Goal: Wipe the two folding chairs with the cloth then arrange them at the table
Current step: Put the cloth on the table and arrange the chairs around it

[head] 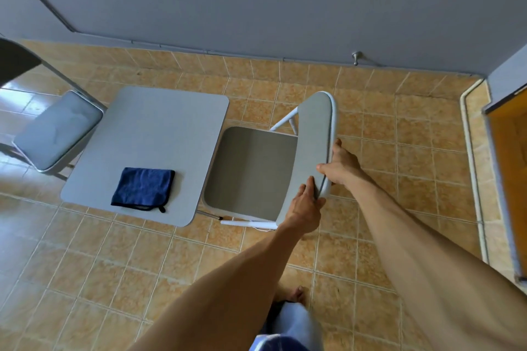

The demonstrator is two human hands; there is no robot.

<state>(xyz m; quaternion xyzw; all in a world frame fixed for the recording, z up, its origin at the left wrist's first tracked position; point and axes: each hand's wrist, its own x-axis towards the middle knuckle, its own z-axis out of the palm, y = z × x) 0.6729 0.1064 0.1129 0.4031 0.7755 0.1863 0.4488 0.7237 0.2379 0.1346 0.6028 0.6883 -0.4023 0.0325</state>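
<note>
Two hands are on the white-framed chair (252, 174), which stands unfolded at the right side of the table (159, 122). My left hand (306, 208) pinches the near end of the backrest, fingers laid on its front face. My right hand (340, 167) clasps the top rail further along, thumb hooked over the front. I judge this grip suits steering the chair square to the table. The seat's edge meets or slips just under the tabletop; I cannot tell which. The cloth (144, 189) lies folded on the near part of the table, touched by neither hand, so wiping appears finished. The dark-framed chair (57, 134) stands at the table's left side, seat close to its edge. A table leg (209, 215) shows just beside the chair's near front foot and could catch it. My bare foot (295, 293) stands on the tiled floor (114, 265) behind, well apart from the chair.
</note>
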